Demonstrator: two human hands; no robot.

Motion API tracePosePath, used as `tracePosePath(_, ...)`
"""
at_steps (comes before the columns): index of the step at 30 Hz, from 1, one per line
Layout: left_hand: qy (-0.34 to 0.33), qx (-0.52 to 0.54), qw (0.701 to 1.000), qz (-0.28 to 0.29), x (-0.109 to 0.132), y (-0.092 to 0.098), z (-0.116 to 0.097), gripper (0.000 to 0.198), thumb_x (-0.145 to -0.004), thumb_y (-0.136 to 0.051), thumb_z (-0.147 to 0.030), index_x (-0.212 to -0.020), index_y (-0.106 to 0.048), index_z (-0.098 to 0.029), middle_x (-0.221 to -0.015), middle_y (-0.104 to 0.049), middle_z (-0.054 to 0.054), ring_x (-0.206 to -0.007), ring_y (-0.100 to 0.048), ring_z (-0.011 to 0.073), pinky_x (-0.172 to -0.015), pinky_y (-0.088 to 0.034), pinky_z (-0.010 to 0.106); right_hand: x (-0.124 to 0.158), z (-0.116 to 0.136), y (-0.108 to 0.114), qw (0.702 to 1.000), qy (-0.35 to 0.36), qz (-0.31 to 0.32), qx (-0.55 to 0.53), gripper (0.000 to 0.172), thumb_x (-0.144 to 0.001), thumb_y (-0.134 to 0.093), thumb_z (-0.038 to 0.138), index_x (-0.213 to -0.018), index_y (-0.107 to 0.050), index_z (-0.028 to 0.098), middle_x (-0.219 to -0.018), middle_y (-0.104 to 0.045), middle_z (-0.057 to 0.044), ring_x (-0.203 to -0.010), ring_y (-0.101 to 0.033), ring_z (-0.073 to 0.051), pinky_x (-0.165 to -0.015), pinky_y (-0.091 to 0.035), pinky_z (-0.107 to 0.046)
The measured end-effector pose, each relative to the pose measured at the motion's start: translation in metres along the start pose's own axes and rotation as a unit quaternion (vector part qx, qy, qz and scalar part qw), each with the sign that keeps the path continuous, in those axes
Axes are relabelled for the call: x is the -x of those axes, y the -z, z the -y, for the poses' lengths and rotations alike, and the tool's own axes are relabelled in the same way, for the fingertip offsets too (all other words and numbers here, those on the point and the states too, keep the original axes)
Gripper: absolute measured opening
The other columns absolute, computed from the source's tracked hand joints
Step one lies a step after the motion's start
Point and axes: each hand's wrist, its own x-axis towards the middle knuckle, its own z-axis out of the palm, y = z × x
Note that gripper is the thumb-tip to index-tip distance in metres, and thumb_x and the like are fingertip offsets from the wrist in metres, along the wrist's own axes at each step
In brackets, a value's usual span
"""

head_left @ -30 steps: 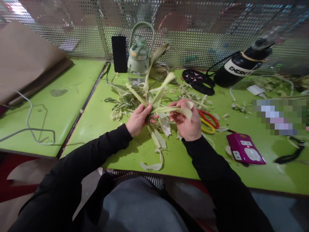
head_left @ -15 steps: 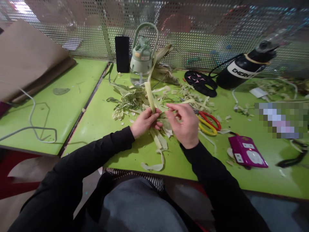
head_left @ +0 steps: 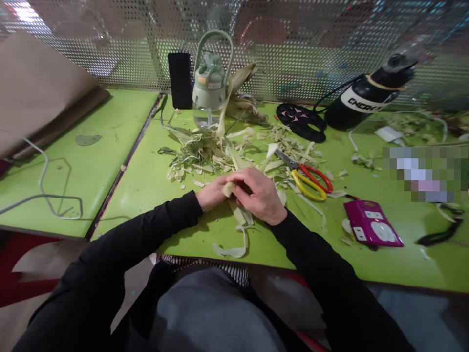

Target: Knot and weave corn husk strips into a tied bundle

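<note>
Nearest, a curled strip (head_left: 238,252) lies by the edge of the green table (head_left: 190,234), and flat husk pieces (head_left: 240,215) poke out under the hands, where they could snag — best kept clear of the working strip. Above them the two hands meet: the right hand (head_left: 259,194) is curled over, thumb and fingers bent in close around a pale husk strip (head_left: 228,189), whose blunt end shows between the hands. The left hand (head_left: 213,192) comes in from the other side, but its fingertips are hidden, so I cannot tell how firmly it grips. One hand should steady the base while the other turns the strip evenly — light tension only, since husk probably splits along its grain. Beyond, to the right, lie the scissors (head_left: 311,185); loose shreds (head_left: 200,151) spread farther back, before the bottle (head_left: 209,94)
</note>
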Motion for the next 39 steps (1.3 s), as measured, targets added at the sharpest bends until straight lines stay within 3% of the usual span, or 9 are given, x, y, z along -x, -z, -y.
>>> tracePosePath(8,0.075,0.086,0.993,0.025,-0.001,-0.003,-0.015,0.014,-0.094,-0.055,-0.013,-0.083,-0.063,-0.011,-0.064,-0.060,-0.001,-0.052,-0.058,0.0044,-0.055,-0.050,0.014,0.003,-0.003,0.001,0.991,-0.085,-0.070,-0.078,0.010,-0.091,-0.061,0.022,-0.099,-0.066,0.027,-0.101,-0.074,-0.004,-0.097,-0.070,-0.020,-0.088,-0.057,-0.040)
tracePosePath(11,0.086,0.103,0.991,0.022,-0.001,-0.003,-0.016,0.012,-0.095,-0.053,-0.014,-0.087,-0.062,-0.012,-0.068,-0.063,0.002,-0.054,-0.061,0.0063,-0.057,-0.053,0.017,0.001,-0.005,0.005,0.985,-0.109,-0.085,-0.106,0.032,-0.090,-0.064,0.031,-0.121,-0.059,0.030,-0.124,-0.066,-0.007,-0.107,-0.067,-0.023,-0.091,-0.057,-0.043)
tracePosePath(13,0.094,0.112,0.989,0.007,-0.001,-0.003,-0.018,0.014,-0.097,-0.048,-0.013,-0.094,-0.061,-0.012,-0.072,-0.066,0.004,-0.056,-0.063,0.0075,-0.057,-0.054,0.018,-0.001,-0.007,0.013,0.979,-0.110,-0.144,-0.093,0.047,-0.087,-0.067,0.037,-0.131,-0.051,0.030,-0.140,-0.056,-0.009,-0.116,-0.063,-0.026,-0.093,-0.055,-0.047)
tracePosePath(15,0.092,0.118,0.989,-0.007,0.000,-0.002,-0.021,0.016,-0.098,-0.044,-0.012,-0.098,-0.060,-0.012,-0.074,-0.068,0.005,-0.057,-0.063,0.0077,-0.055,-0.053,0.017,-0.004,-0.010,0.024,0.968,-0.140,-0.204,-0.049,0.036,-0.088,-0.064,0.041,-0.122,-0.057,0.029,-0.135,-0.058,-0.010,-0.113,-0.062,-0.027,-0.091,-0.054,-0.047)
tracePosePath(17,0.080,0.119,0.990,-0.015,0.000,-0.001,-0.024,0.015,-0.098,-0.044,-0.012,-0.101,-0.058,-0.013,-0.070,-0.065,0.003,-0.051,-0.059,0.0058,-0.049,-0.048,0.015,-0.005,-0.013,0.033,0.960,-0.212,-0.182,-0.029,0.023,-0.093,-0.057,0.044,-0.105,-0.063,0.026,-0.115,-0.068,-0.009,-0.101,-0.065,-0.024,-0.085,-0.054,-0.043)
tracePosePath(22,0.033,0.066,0.997,-0.033,0.001,-0.003,-0.030,0.016,-0.097,-0.047,-0.011,-0.111,-0.047,-0.016,-0.069,-0.062,-0.003,-0.046,-0.051,0.0026,-0.045,-0.039,0.013,-0.004,-0.017,0.040,0.925,-0.345,0.051,-0.150,0.034,-0.085,-0.065,0.053,-0.096,-0.065,0.021,-0.080,-0.069,-0.002,-0.067,-0.061,-0.015,-0.060,-0.048,-0.030)
tracePosePath(27,-0.019,-0.020,0.995,-0.094,0.001,-0.005,-0.028,0.026,-0.094,-0.050,-0.008,-0.107,-0.033,-0.022,-0.071,-0.058,-0.008,-0.057,-0.063,0.0063,-0.061,-0.052,0.021,-0.004,-0.020,0.036,0.901,-0.373,0.000,-0.219,0.021,-0.079,-0.074,0.039,-0.086,-0.066,0.021,-0.072,-0.063,0.003,-0.062,-0.054,-0.010,-0.057,-0.044,-0.025)
tracePosePath(33,-0.017,-0.049,0.998,0.037,0.002,-0.001,-0.025,0.007,-0.090,-0.052,-0.008,-0.093,-0.052,-0.014,-0.078,-0.061,-0.002,-0.063,-0.062,0.0055,-0.065,-0.052,0.021,-0.007,-0.017,0.039,0.818,-0.407,-0.033,-0.406,0.021,-0.078,-0.075,0.039,-0.091,-0.069,0.023,-0.084,-0.067,0.000,-0.070,-0.061,-0.012,-0.063,-0.053,-0.026)
tracePosePath(39,-0.005,-0.047,0.992,0.117,-0.002,0.007,-0.018,0.025,-0.078,-0.070,-0.012,-0.098,-0.055,-0.012,-0.086,-0.068,0.004,-0.071,-0.065,0.0103,-0.073,-0.053,0.027,-0.007,-0.011,0.036,0.847,-0.312,-0.070,-0.425,0.036,-0.077,-0.076,0.038,-0.111,-0.066,0.031,-0.118,-0.067,-0.001,-0.083,-0.064,-0.014,-0.069,-0.056,-0.028)
